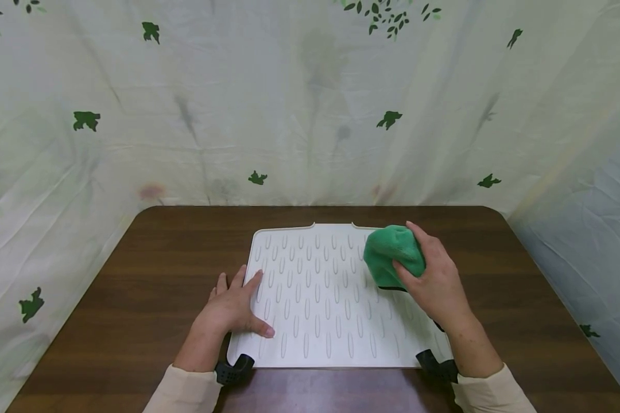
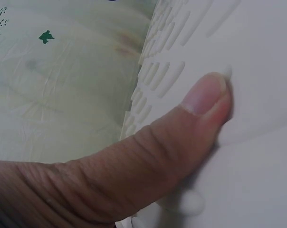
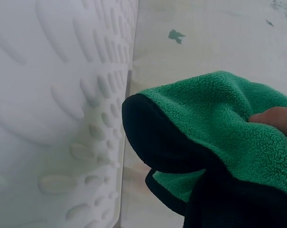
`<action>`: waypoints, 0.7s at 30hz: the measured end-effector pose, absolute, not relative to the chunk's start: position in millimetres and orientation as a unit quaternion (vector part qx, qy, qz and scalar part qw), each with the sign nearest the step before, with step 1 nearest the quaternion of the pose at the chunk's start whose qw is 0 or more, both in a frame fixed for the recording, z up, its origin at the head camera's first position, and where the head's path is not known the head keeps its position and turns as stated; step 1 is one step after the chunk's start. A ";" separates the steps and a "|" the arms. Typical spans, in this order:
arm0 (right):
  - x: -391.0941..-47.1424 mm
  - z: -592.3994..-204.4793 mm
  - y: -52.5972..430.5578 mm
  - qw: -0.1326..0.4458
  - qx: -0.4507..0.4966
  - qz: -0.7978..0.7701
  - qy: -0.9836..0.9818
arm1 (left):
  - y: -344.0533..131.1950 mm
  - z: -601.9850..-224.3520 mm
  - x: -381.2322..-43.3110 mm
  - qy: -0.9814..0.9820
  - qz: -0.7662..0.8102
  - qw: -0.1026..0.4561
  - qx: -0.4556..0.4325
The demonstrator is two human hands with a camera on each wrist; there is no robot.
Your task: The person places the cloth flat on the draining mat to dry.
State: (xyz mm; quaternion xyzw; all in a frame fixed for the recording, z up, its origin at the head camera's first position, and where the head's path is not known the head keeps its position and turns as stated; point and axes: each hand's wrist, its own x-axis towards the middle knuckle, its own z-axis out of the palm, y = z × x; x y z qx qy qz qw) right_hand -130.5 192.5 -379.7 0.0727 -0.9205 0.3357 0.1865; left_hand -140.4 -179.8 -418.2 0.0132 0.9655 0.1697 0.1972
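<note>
Currently, R hand grips green cloth over white panel, R side; L hand, fingers spread, rests on its L edge (light hold, prob.), so it might skid w/ hard push.

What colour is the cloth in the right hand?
Green cloth with dark edging; clearest in the right wrist view.

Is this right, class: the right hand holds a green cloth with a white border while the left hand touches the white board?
No: the right wrist view shows the border is dark, not white. The right hand holds the green cloth and the left hand touches the white board.
</note>
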 end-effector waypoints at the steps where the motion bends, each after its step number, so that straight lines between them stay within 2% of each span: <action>1: -130.4 -380.0 192.4 0.186 0.073 0.335 -0.921 | -179.7 -418.1 -140.4 0.965 0.170 0.197 0.013; 21: -131.3 -381.2 192.9 0.194 0.077 0.332 -0.920 | -179.6 -417.5 -140.0 0.966 0.173 0.194 0.016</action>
